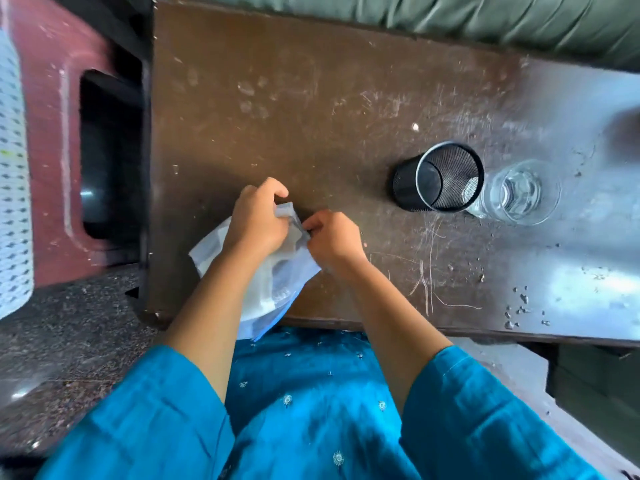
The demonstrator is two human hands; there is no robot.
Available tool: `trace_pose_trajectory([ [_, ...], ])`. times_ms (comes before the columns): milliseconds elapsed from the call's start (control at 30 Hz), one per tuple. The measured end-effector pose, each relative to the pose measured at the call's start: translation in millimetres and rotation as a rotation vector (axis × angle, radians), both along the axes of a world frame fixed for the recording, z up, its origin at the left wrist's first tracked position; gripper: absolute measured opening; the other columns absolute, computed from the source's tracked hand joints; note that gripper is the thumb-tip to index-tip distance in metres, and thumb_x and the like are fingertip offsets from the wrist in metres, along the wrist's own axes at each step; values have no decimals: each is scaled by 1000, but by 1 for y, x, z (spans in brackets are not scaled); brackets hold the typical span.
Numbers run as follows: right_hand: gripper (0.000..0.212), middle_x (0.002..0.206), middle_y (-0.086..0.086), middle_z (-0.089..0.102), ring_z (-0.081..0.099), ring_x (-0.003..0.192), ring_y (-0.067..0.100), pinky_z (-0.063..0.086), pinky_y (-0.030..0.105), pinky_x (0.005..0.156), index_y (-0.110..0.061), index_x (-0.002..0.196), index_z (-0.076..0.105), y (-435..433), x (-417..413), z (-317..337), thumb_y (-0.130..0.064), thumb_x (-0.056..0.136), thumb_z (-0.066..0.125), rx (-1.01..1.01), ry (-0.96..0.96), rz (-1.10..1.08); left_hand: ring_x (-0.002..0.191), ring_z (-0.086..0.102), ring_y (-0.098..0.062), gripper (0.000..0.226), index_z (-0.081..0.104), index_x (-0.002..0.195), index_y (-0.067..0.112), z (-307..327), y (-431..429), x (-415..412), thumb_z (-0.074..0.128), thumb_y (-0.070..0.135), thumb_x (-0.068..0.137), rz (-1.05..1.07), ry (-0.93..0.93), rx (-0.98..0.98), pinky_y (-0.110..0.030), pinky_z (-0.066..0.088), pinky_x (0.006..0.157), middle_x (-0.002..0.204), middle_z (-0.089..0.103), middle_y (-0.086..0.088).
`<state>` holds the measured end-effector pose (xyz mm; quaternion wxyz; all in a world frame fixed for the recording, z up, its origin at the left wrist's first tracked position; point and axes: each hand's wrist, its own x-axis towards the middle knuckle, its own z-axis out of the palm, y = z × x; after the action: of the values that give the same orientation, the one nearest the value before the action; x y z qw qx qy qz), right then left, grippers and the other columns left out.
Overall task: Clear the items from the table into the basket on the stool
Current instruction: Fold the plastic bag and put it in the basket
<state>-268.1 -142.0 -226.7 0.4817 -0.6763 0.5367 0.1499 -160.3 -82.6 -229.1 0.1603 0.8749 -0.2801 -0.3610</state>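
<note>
Brown scratched wooden table point(346, 98) is the landmark. Translucent white plastic bag with blue edge point(277, 278) lies on the table's near edge, partly overhanging it toward the person; long axis runs diagonally from the near edge up toward the table's middle, top end pointing away from the person. Left hand point(258, 220) is curled closed, clutching the bag's upper end, fingers point(273, 190) bent over it. Right hand point(334, 237) touches the left one, thumb and fingers pressed together pinching the same crumpled top. Contents of bag blurred, cannot tell. Black mesh metal cylinder pen holder point(440, 178) stands upright on the table right of the hands, well apart from the bag. Clear drinking glass point(519, 192) sits just beside the holder, touching or nearly so. Maroon plastic stool point(52, 98) stands off the table's left end; white perforated basket point(12, 168) sits at the far left frame edge. Blue sleeves point(156, 410) cover both forearms.
</note>
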Motion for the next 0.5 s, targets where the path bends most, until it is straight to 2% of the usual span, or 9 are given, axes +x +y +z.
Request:
trace_pose_trajectory([
  [100, 26, 90, 3, 68, 58, 82, 19, 40, 23, 67, -17, 86, 68, -11, 3, 9, -1, 71, 54, 21, -10, -160, 91, 57, -33, 32, 57, 103, 16, 22, 10, 0, 70, 23, 74, -11, 22, -103, -34, 44, 78, 100, 54, -15],
  [167, 21, 75, 1, 64, 57, 72, 18, 43, 24, 60, -19, 72, 63, -22, 3, 14, 0, 73, 57, 68, -6, -303, 96, 55, -33, 53, 53, 110, 17, 33, 19, -12, 73, 42, 68, -112, 57, -102, -37, 45, 79, 106, 52, -14],
  [200, 22, 70, -1, 61, 56, 67, 18, 46, 26, 56, -19, 67, 61, -26, 3, 18, 1, 74, 56, 128, -10, -386, 101, 52, -35, 69, 48, 117, 18, 37, 24, -21, 73, 53, 63, -210, 20, -46, -40, 44, 82, 113, 50, -15],
  [267, 27, 67, 3, 58, 55, 64, 20, 53, 34, 63, -17, 64, 61, -31, 7, 27, 4, 78, 53, 291, -53, -571, 106, 47, -36, 90, 33, 128, 20, 43, 29, -37, 70, 63, 58, -393, -158, 84, -44, 44, 84, 121, 44, -14],
  [300, 28, 67, 7, 57, 55, 65, 23, 53, 40, 68, -12, 61, 61, -32, 10, 34, 7, 78, 51, 354, -101, -673, 106, 47, -36, 87, 31, 129, 19, 48, 29, -42, 71, 56, 62, -412, -243, 100, -46, 45, 83, 122, 44, -13],
  [333, 27, 65, 10, 56, 54, 65, 24, 53, 43, 69, -8, 59, 60, -34, 15, 41, 10, 78, 51, 400, -152, -766, 104, 50, -36, 74, 33, 128, 17, 54, 26, -43, 71, 40, 69, -385, -294, 88, -45, 46, 81, 122, 46, -14],
  [400, 25, 59, 11, 56, 55, 54, 21, 52, 33, 58, -4, 59, 59, -39, 21, 64, 12, 78, 54, 414, -235, -854, 96, 56, -38, 44, 42, 118, 12, 73, 18, -35, 58, 8, 77, -285, -346, 15, -45, 45, 73, 112, 56, -17],
  [467, 20, 55, 6, 60, 54, 44, 11, 46, 22, 45, -7, 66, 61, -50, 24, 97, 4, 81, 56, 351, -292, -805, 83, 61, -43, 35, 45, 111, 12, 100, 7, -20, 49, -1, 79, -198, -332, -69, -38, 39, 60, 95, 63, -20],
  [500, 12, 60, 4, 63, 52, 44, 8, 42, 19, 42, -9, 73, 63, -57, 25, 111, -3, 82, 57, 282, -301, -730, 79, 61, -40, 35, 44, 112, 13, 114, 0, -10, 48, -3, 80, -138, -254, -145, -33, 38, 59, 89, 62, -20],
])
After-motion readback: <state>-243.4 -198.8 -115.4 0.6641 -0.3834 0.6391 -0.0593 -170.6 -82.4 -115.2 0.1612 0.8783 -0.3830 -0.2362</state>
